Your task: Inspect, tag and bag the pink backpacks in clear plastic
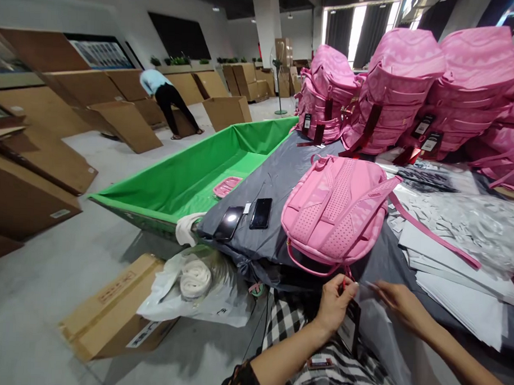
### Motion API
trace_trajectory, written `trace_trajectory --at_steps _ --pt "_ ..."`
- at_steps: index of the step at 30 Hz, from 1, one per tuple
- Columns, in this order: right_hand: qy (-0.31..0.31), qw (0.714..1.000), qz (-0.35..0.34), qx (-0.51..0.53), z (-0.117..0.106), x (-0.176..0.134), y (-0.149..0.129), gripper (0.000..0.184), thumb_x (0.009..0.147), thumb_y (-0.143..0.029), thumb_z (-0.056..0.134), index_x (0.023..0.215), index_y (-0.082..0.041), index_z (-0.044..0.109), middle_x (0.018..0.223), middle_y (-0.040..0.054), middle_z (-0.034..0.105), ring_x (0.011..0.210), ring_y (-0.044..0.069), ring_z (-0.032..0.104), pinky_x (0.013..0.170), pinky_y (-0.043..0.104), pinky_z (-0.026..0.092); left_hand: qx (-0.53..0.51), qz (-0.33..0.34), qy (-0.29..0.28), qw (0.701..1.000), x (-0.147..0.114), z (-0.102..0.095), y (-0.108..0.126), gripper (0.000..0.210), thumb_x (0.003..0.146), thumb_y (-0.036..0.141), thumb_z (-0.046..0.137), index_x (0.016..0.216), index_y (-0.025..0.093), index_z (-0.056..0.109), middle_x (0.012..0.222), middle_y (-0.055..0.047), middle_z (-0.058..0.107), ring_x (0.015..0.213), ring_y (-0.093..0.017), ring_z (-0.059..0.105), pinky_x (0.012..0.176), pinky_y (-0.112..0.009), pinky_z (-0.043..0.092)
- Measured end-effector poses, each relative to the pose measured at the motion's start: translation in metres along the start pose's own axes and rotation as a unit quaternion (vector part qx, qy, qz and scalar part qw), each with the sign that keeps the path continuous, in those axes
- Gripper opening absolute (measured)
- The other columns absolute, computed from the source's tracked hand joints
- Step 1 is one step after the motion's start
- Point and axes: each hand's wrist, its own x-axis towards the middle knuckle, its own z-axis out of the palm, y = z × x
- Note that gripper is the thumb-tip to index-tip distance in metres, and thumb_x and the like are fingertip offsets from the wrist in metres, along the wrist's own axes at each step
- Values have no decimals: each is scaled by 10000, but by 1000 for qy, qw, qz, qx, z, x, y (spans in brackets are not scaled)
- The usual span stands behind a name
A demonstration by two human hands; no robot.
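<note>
A pink backpack (pixel 334 212) lies on the grey-covered table, its padded back and straps facing up. At its near edge, my left hand (pixel 335 305) is closed in a pinch on a thin red cord (pixel 345 282). Below those fingers hangs a dark hang tag (pixel 353 322) with a white label, partly hidden by my hand. To the right, my right hand (pixel 400 303) has its fingertips pressed together at the edge of a clear plastic bag (pixel 381 326). That bag drapes down between my arms over the checked cloth on my lap.
Two phones (pixel 261 213) lie left of the backpack. Stuffed pink backpacks (pixel 402 88) line the table's back. White sheets (pixel 459 306) and clear plastic bags (pixel 479 228) lie right. Beyond the table's left side is a green-lined bin (pixel 185 173); a carton (pixel 113 305) sits on the floor. A person (pixel 167 99) bends among boxes.
</note>
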Motion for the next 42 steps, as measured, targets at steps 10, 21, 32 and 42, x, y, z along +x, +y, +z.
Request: trace_trajectory --at_steps 10,21,32,42 --pt "0 967 35 251 18 49 -39 656 762 -821 536 682 -174 603 624 8 564 589 148 481 563 271 433 488 243 -109 831 -10 6 -35 349 946 322 595 1213 97 591 950 -151 705 824 -283 690 743 -393 555" --pt "63 969 64 229 39 53 -32 509 670 -653 675 748 -151 699 623 23 623 557 154 527 512 254 428 37 -77 125 988 -26 -19 -49 407 817 554 708 918 183 575 780 -29 669 723 -177 667 696 -283 518" --pt "41 979 1 197 30 44 -38 569 845 -727 534 779 -176 661 682 33 648 624 175 580 596 268 486 -262 -83 201 940 1 16 -42 489 670 590 774 836 136 701 806 -46 700 768 -164 604 761 -300 487" --pt "272 910 -197 -244 7 26 -75 390 1037 -343 410 831 -218 716 694 27 654 595 114 585 549 246 360 -396 -225 226 861 40 27 -21 308 496 292 832 700 174 635 717 -26 678 590 -122 539 565 -255 444"
